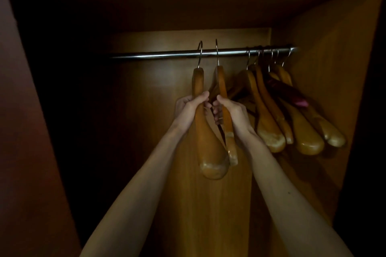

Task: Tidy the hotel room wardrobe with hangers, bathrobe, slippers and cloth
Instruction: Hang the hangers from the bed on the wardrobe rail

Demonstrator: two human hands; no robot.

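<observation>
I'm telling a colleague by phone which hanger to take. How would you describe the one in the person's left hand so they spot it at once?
Find the chrome rail across the wardrobe. Most wooden hangers bunch at its right end; two hang apart near the middle, each held by a hand. The left hand grips the leftmost hanger, the one with the broad rounded shoulder end hanging lowest of all.

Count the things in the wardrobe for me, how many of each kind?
Light wooden hangers: 6 (2 held, 4 bunched right)
Dark hanger: 1
Metal rail: 1
Total: 8; the bunch overlaps, so more may hide.
</observation>
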